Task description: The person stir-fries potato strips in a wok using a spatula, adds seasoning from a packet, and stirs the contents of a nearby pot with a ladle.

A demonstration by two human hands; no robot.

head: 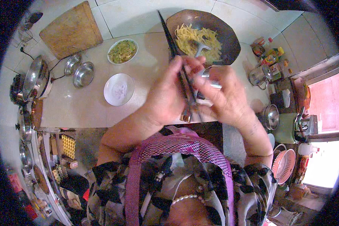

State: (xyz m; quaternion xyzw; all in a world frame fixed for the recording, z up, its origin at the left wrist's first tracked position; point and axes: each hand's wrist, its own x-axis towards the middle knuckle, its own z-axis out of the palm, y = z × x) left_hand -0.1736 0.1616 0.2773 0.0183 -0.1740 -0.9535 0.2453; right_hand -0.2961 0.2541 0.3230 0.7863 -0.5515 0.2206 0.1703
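Both my left hand and my right hand are raised together, slightly blurred, around long black chopsticks with a shiny gold-coloured end towards me. The fingers of both hands close on them. Behind the hands stands a dark wok holding pale yellow shredded food. A metal spatula rests in the food; its handle is partly hidden by my hands. Left of the wok are a white bowl with a little whitish residue and a dish of chopped green and brown food.
A wooden cutting board leans on the tiled wall at the back left, near steel bowls and a large steel pan. On the right are bottles, a glass jug, stacked steel bowls and a pink colander.
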